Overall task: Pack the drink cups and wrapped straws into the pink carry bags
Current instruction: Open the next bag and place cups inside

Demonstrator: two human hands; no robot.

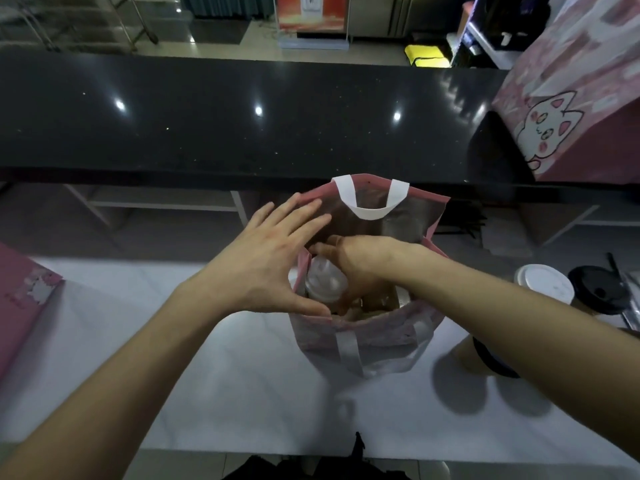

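Observation:
An open pink carry bag (367,336) with white handles stands on the white table. A drink cup with a white lid (325,280) sits inside it on the left. My left hand (266,263) rests with spread fingers on the bag's left rim, thumb along the near edge. My right hand (360,261) reaches into the bag from the right. Its fingers curl downward over a second cup, which is mostly hidden under the hand. No straw shows inside the bag.
Right of the bag stand a white-lidded cup (543,284) and a black-lidded cup (597,289); a third cup (485,358) sits under my right forearm. A flat pink bag (20,296) lies at the left, a large cat-print bag (571,109) on the black counter (242,116).

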